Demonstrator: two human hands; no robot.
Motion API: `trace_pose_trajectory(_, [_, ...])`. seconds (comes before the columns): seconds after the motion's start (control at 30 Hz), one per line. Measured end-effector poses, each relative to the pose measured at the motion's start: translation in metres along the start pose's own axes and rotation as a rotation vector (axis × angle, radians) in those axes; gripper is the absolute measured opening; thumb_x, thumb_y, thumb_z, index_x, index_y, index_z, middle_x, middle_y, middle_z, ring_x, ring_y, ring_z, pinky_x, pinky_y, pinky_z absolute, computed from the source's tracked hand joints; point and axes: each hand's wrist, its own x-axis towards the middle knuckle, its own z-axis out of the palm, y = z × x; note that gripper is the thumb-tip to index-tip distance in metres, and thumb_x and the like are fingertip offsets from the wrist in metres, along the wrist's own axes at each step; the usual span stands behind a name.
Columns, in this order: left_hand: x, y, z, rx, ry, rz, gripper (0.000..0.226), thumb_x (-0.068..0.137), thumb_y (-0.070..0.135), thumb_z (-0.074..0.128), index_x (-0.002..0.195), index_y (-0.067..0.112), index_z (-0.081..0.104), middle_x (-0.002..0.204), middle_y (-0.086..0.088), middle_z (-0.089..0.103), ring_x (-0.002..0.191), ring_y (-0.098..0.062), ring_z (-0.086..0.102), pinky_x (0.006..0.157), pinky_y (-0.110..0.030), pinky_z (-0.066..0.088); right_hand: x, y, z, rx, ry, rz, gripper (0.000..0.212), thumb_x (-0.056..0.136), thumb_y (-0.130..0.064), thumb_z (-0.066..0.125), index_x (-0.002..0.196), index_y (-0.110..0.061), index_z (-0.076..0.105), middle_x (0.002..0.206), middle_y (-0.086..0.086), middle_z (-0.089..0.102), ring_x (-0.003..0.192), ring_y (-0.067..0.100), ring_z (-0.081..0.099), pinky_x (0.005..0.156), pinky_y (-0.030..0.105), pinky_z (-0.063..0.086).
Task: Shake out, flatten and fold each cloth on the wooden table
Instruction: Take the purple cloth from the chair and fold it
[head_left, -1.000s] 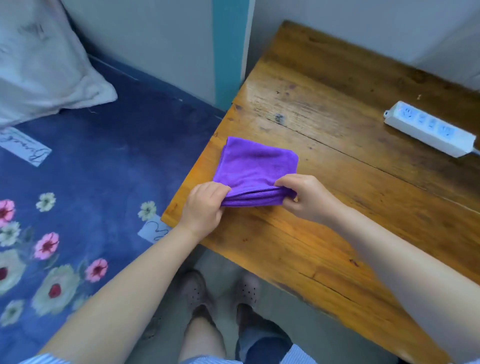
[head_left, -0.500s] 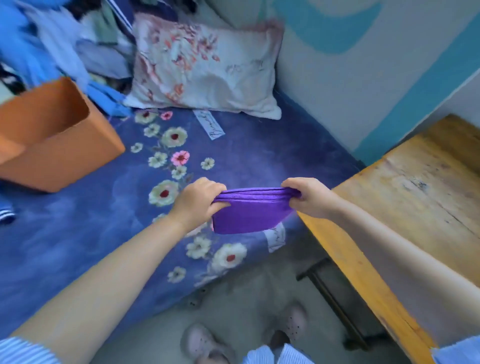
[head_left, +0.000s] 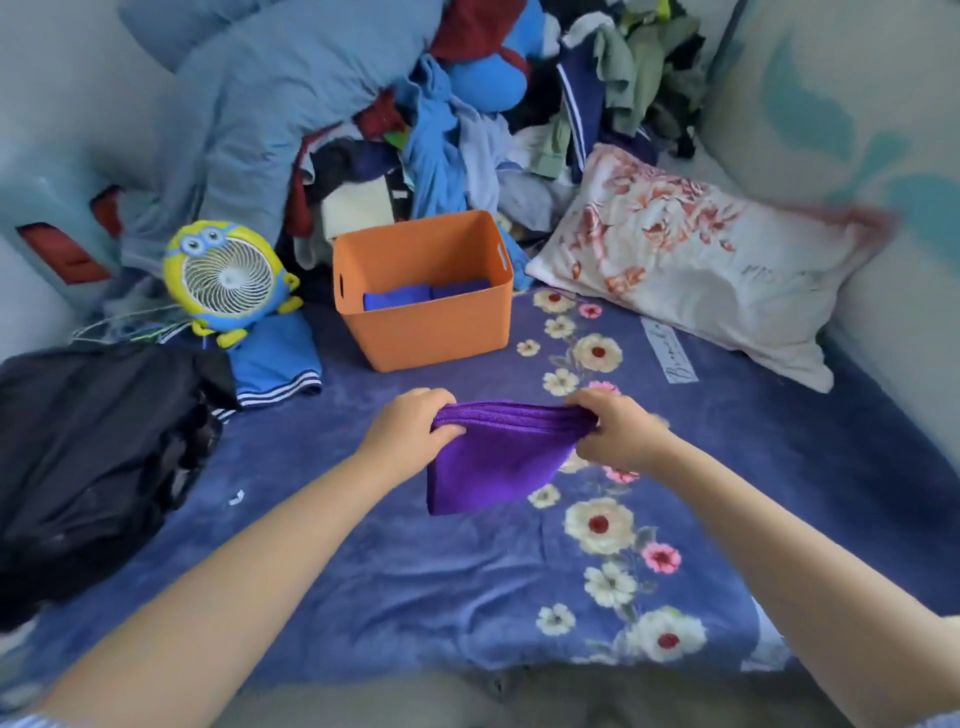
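Both your bare forearms reach forward from the bottom corners and converge toward the middle. Your left hand (head_left: 410, 428) has its fingers curled over one end of the folded purple cloth (head_left: 498, 462), thumb underneath. Your right hand (head_left: 615, 431) pinches the other end, knuckles up. The two hands sit level with each other, apart, with wrists nearly straight.

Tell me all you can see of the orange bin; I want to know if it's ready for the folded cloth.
The orange bin is a rectangular tub, plastic by its look, with smooth walls that taper downward and a slot handle cut into each short side. It stands upright and open-topped on the blue flowered bedspread, in front of the heap of clothes, between the yellow fan and the flowered pillow. Inside lie blue folded cloths, low in the bin. No hand touches it.
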Motion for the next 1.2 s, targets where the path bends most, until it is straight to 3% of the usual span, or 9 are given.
trace_pose_trajectory(0.13, [0.014,-0.038,-0.027,-0.067,0.084,-0.076,0.023,0.088,0.022,0.060,0.102,0.004,0.062,0.096,-0.009,0.060,0.096,-0.025,0.055,0.068,-0.024,0.030,0.052,-0.034,0.012,-0.037,0.045,-0.042,0.039,0.072,-0.006,0.070,0.107,0.000,0.053,0.094,0.004,0.046,0.085,0.019,0.043,0.060,0.021,0.025])
trace_pose_trajectory(0.2, [0.026,-0.052,-0.039,-0.076,0.109,-0.099,0.025,0.087,0.022,0.062,0.104,0.004,0.062,0.101,-0.013,0.062,0.098,-0.027,0.056,0.076,-0.029,0.037,0.076,-0.046,0.018,-0.046,0.099,-0.028,0.037,0.073,-0.005,0.069,0.105,0.004,0.054,0.097,0.014,0.052,0.089,0.027,0.049,0.064,0.027,0.027])
trace_pose_trajectory(0.27, [0.043,-0.069,-0.051,-0.086,0.132,-0.119,0.024,0.086,0.020,0.062,0.103,0.003,0.062,0.099,-0.015,0.063,0.096,-0.028,0.056,0.072,-0.027,0.034,0.104,-0.055,0.021,-0.033,0.164,-0.028,0.032,0.073,0.000,0.066,0.103,0.007,0.056,0.101,0.022,0.055,0.093,0.033,0.053,0.067,0.031,0.028])
trace_pose_trajectory(0.4, [0.083,-0.094,-0.072,-0.086,0.143,-0.145,0.022,0.086,0.016,0.062,0.105,0.004,0.062,0.099,-0.012,0.062,0.094,-0.025,0.056,0.064,-0.019,0.026,0.156,-0.061,0.016,-0.016,0.239,-0.052,0.028,0.076,0.003,0.063,0.103,0.005,0.060,0.100,0.023,0.059,0.095,0.034,0.054,0.064,0.022,0.022])
trace_pose_trajectory(0.53, [0.136,-0.113,-0.084,-0.096,0.120,-0.172,0.023,0.086,0.014,0.061,0.107,0.005,0.062,0.102,-0.010,0.062,0.096,-0.025,0.057,0.069,-0.019,0.030,0.210,-0.061,-0.001,0.012,0.306,-0.071,0.033,0.075,0.011,0.059,0.106,0.004,0.063,0.103,0.024,0.062,0.096,0.034,0.058,0.069,0.013,0.025])
trace_pose_trajectory(0.83, [0.275,-0.153,-0.112,-0.110,0.246,-0.178,0.025,0.086,0.007,0.060,0.110,0.002,0.061,0.107,-0.013,0.060,0.101,-0.026,0.055,0.076,-0.019,0.032,0.356,-0.055,-0.036,0.001,0.411,-0.071,0.034,0.074,0.002,0.052,0.107,0.001,0.064,0.104,0.022,0.063,0.093,0.037,0.060,0.076,0.036,0.044])
trace_pose_trajectory(1.03, [0.357,-0.189,-0.095,-0.203,0.235,-0.191,0.024,0.085,0.007,0.060,0.108,0.003,0.062,0.103,-0.011,0.063,0.087,-0.021,0.055,0.070,-0.014,0.030,0.438,-0.029,-0.037,-0.024,0.370,-0.048,0.039,0.076,0.010,0.051,0.112,0.001,0.058,0.112,0.019,0.059,0.101,0.033,0.056,0.079,0.032,0.040])
trace_pose_trajectory(1.1, [0.380,-0.202,-0.078,-0.277,0.174,-0.224,0.022,0.086,0.008,0.061,0.107,0.003,0.062,0.093,-0.008,0.062,0.077,-0.015,0.050,0.064,-0.015,0.029,0.461,-0.014,-0.030,-0.019,0.307,0.021,0.033,0.075,0.009,0.050,0.107,0.003,0.058,0.105,0.020,0.060,0.098,0.034,0.056,0.072,0.031,0.036])
trace_pose_trajectory(1.2, [0.410,-0.227,-0.042,-0.410,0.017,-0.303,0.024,0.089,0.012,0.058,0.111,0.003,0.058,0.091,0.000,0.055,0.084,-0.013,0.049,0.061,-0.016,0.028,0.494,0.011,-0.018,0.020,0.217,0.127,0.030,0.076,0.008,0.048,0.105,0.002,0.055,0.089,0.012,0.056,0.093,0.035,0.058,0.064,0.023,0.028])
